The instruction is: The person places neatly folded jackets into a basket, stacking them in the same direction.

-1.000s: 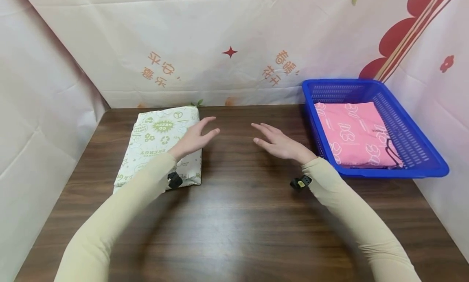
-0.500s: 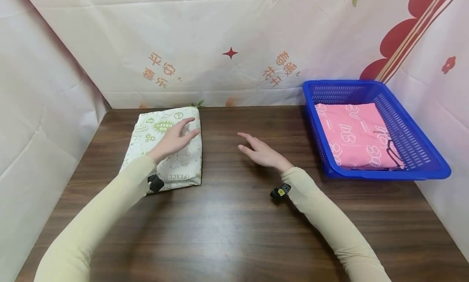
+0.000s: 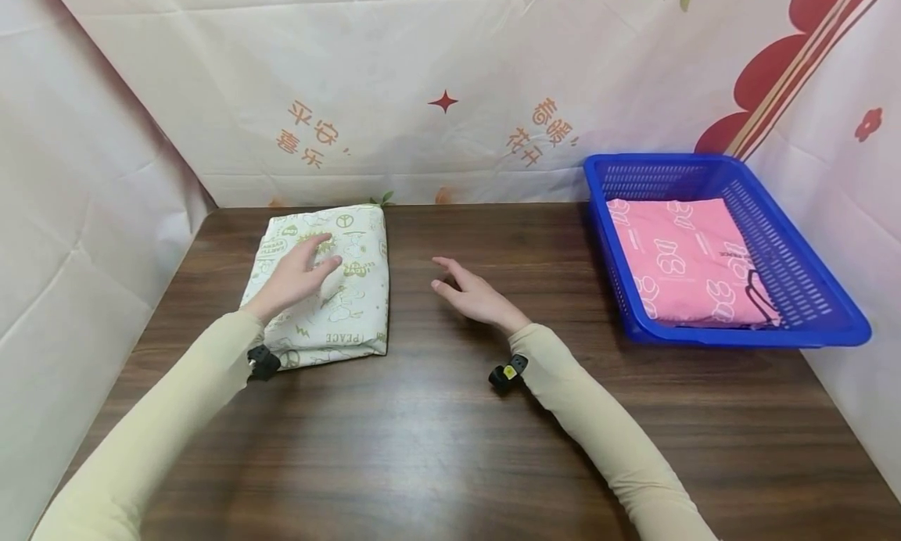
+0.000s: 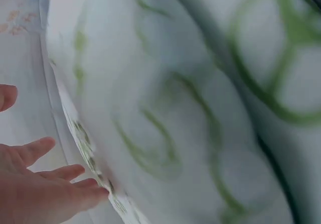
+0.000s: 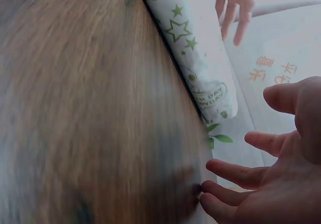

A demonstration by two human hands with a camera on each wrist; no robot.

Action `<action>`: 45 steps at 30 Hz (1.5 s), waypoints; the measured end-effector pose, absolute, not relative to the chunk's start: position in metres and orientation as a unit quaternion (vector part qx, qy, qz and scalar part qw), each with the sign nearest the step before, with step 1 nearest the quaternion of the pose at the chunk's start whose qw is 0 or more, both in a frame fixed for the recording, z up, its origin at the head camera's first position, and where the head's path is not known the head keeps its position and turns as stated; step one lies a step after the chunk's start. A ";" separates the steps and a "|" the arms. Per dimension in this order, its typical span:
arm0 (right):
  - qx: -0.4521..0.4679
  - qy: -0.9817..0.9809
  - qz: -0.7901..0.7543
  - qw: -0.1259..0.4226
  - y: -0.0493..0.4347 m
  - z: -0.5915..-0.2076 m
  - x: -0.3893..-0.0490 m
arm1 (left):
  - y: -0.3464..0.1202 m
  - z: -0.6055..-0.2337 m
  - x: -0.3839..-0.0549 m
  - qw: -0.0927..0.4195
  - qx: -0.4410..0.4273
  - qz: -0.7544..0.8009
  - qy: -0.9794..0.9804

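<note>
A folded white cloth [image 3: 359, 310] with green lettering and drawings lies at the left of the wooden table. Over its left half is my left hand [image 3: 292, 281], fingers extended and thumb apart, holding nothing. In the left wrist view the printed cloth [image 4: 150, 98] fills most of the picture, blurred, with the fingers at its lower left edge. My right hand [image 3: 477, 297] is above the bare wood to the right of the cloth, its fingers spread and loosely bent around nothing. The right wrist view shows the cloth's thick folded side [image 5: 193, 58] beyond those fingers.
A blue plastic basket [image 3: 746, 337] stands at the back right, holding a folded pink cloth [image 3: 683, 263] with white print. Behind the dark wooden table [image 3: 422, 424] hangs a white printed backdrop [image 3: 436, 48], which also closes off both sides.
Both hands have moved left. The left hand has passed from the cloth's right edge to over its left half; the right hand has come away from the basket toward the cloth.
</note>
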State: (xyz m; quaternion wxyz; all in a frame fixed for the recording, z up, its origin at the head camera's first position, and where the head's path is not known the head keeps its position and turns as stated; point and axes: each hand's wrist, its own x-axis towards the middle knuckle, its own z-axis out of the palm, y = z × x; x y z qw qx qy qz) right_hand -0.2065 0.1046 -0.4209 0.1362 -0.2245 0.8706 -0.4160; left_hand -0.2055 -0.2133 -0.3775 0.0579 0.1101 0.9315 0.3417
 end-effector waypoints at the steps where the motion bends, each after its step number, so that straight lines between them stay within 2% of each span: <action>1: -0.225 0.871 -0.415 0.136 0.102 -0.421 -0.206 | -0.219 -0.378 -0.205 0.059 0.107 0.338 0.933; 14: -0.236 0.885 -0.377 0.139 0.097 -0.424 -0.204 | -0.290 -0.394 -0.204 0.124 0.022 0.311 0.942; 22: -0.244 0.893 -0.348 0.145 0.096 -0.427 -0.203 | -0.300 -0.405 -0.194 0.153 0.018 0.300 0.942; 34: -0.270 0.886 -0.350 0.137 0.078 -0.421 -0.200 | -0.308 -0.402 -0.185 0.163 0.011 0.347 0.924; 39: -0.255 0.865 -0.395 0.173 0.062 -0.419 -0.206 | -0.308 -0.403 -0.183 0.156 0.025 0.388 0.908; 45: -0.174 0.805 -0.524 0.215 0.050 -0.424 -0.225 | -0.299 -0.405 -0.180 0.160 0.054 0.405 0.899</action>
